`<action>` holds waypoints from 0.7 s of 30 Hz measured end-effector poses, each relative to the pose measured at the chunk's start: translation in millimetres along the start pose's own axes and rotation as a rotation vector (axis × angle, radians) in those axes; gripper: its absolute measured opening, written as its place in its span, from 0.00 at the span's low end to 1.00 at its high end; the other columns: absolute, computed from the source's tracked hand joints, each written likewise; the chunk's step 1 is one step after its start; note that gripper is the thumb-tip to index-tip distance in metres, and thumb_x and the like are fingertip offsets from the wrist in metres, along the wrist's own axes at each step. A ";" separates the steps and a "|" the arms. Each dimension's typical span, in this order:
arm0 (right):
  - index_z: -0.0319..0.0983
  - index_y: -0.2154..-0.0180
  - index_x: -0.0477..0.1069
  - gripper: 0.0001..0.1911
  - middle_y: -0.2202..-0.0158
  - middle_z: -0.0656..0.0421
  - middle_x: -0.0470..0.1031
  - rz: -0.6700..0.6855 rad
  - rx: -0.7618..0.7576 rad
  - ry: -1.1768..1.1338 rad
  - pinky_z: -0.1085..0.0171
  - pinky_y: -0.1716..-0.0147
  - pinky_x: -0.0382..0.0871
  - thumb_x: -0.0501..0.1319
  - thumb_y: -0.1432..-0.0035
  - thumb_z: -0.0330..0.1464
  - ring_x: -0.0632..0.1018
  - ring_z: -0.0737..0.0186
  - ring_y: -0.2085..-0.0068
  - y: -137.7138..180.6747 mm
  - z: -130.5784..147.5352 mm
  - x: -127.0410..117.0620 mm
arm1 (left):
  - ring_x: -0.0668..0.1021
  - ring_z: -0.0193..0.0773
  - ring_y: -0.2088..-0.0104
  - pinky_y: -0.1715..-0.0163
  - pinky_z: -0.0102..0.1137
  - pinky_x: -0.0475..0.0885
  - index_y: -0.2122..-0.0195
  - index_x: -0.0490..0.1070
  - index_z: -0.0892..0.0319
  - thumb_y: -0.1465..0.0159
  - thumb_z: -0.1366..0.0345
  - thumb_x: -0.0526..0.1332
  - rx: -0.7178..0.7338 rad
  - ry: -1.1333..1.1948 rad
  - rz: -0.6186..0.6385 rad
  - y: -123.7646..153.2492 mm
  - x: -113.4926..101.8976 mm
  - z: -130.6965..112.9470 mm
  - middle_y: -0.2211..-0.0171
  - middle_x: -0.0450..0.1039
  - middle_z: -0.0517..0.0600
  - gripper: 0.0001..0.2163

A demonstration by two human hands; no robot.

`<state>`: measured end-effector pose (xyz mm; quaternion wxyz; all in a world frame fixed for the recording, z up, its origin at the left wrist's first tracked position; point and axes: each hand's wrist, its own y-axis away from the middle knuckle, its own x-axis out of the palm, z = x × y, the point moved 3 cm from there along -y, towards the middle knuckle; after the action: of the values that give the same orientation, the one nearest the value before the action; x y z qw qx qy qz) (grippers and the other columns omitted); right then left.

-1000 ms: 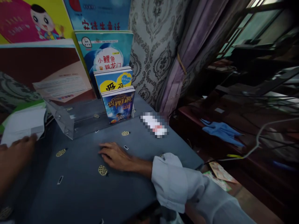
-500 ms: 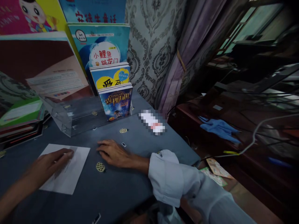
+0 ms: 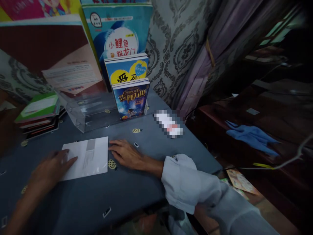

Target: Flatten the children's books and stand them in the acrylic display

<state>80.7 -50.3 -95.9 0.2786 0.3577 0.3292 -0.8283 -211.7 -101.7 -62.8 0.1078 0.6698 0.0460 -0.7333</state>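
Observation:
A flat white booklet or packet [image 3: 97, 160], with a grey block and faint print on its face, lies on the dark blue-grey tablecloth. My left hand [image 3: 53, 166], slightly blurred, rests on its left end with thumb and forefinger apart on top. Just beyond the right edge lies my right hand [image 3: 127, 154], fingers loosely stretched on the cloth and holding nothing. Its fingertips are close to the edge; whether they touch it I cannot tell.
Behind the hands, a clear acrylic stand [image 3: 83, 120] and upright picture books [image 3: 132, 99] face me. Stacked books [image 3: 40, 112] lie at the left. A pixelated white object [image 3: 168, 124] is near the table's right edge. Further right, a blue cloth [image 3: 251, 135] lies on a dark red surface.
The white booklet has turned and shifted right toward my right hand. My left hand has moved from its middle to its left end. The view has tilted down and left.

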 end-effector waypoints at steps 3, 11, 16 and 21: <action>0.35 0.51 0.77 0.13 0.43 0.47 0.76 -0.029 -0.043 0.032 0.54 0.41 0.67 0.56 0.32 0.26 0.76 0.56 0.42 1.4 0.6 0.9 | 0.80 0.57 0.56 0.59 0.44 0.74 0.41 0.72 0.59 0.30 0.46 0.46 -0.036 -0.069 0.107 8.8 -9.8 -28.5 0.51 0.74 0.62 0.28; 0.34 0.51 0.77 0.13 0.45 0.48 0.78 -0.006 -0.138 0.097 0.53 0.38 0.63 0.57 0.34 0.25 0.76 0.55 0.42 5.1 7.1 1.7 | 0.80 0.52 0.58 0.66 0.38 0.73 0.49 0.73 0.60 0.27 0.53 0.47 0.132 -0.136 -0.012 22.6 -11.4 -91.9 0.49 0.70 0.62 0.21; 0.34 0.52 0.76 0.13 0.44 0.47 0.77 0.031 -0.128 0.122 0.53 0.38 0.64 0.57 0.34 0.24 0.74 0.53 0.39 3.3 7.9 1.1 | 0.79 0.47 0.59 0.63 0.36 0.73 0.44 0.70 0.61 0.27 0.58 0.50 0.248 -0.009 -0.045 24.2 -5.7 -125.6 0.53 0.70 0.58 0.17; 0.31 0.49 0.75 0.14 0.43 0.43 0.76 0.044 -0.080 0.137 0.52 0.37 0.64 0.57 0.34 0.23 0.73 0.51 0.38 0.5 2.5 -0.2 | 0.77 0.47 0.56 0.58 0.37 0.74 0.46 0.72 0.60 0.27 0.62 0.51 0.384 0.133 -0.119 22.7 -2.2 -145.1 0.56 0.71 0.56 0.15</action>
<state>80.1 -52.4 -94.6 0.2874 0.4094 0.3724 -0.7817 -65.5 -92.8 -73.2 -0.0687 0.7209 -0.0479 -0.6879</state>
